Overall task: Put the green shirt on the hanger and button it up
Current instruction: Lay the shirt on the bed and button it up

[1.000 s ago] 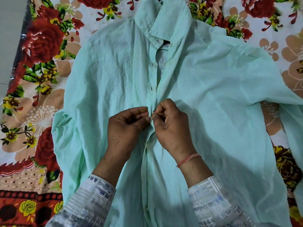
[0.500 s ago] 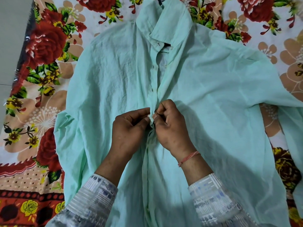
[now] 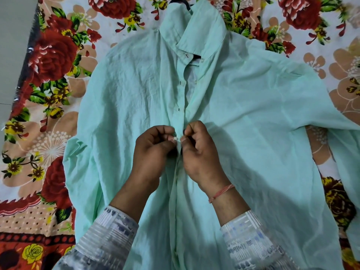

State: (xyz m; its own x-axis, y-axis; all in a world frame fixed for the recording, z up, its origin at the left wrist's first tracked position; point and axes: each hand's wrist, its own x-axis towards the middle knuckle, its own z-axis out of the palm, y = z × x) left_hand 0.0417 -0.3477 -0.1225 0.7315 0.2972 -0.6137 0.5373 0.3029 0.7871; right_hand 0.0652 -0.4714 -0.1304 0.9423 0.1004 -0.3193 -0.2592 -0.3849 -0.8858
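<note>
The pale green shirt (image 3: 243, 117) lies front up on a flowered bedsheet, collar at the top. A dark hanger (image 3: 178, 0) shows just above the collar; the rest of it is hidden inside the shirt. The placket gapes open between collar and mid-chest. My left hand (image 3: 153, 151) pinches the left placket edge at mid-chest. My right hand (image 3: 200, 151) pinches the right edge against it, and a small white button (image 3: 176, 137) shows between the fingertips.
The flowered bedsheet (image 3: 52, 61) with red roses covers the surface all round the shirt. A grey floor strip (image 3: 13, 45) runs along the far left. The shirt's right sleeve (image 3: 348, 145) trails off toward the right edge.
Both hands stay at the same spot on the placket. The fingertips have shifted slightly and the white button now shows between them. The view has tilted down a little.
</note>
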